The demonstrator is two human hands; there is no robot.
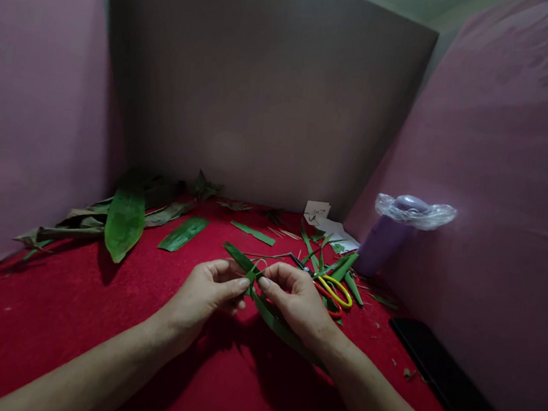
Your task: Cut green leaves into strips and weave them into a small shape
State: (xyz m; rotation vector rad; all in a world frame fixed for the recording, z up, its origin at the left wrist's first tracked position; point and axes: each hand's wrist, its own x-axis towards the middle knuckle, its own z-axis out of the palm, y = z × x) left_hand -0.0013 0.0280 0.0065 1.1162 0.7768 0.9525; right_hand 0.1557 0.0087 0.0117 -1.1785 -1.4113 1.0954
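My left hand (pixel 207 293) and my right hand (pixel 295 300) meet over the red cloth (pixel 66 333), both pinching the same long green leaf strip (pixel 271 317). The strip runs from its tip at the upper left, between my fingertips, then down under my right wrist. A thin loop of the strip curls up just above my fingertips. Both hands have their fingers closed on the strip.
Scissors with yellow and red handles (pixel 331 291) lie right of my right hand among cut green strips (pixel 341 266). Large leaves (pixel 124 218) and dry ones are piled at the left back. A purple fan (pixel 389 235), white paper (pixel 324 221) and a black phone (pixel 438 366) sit at the right.
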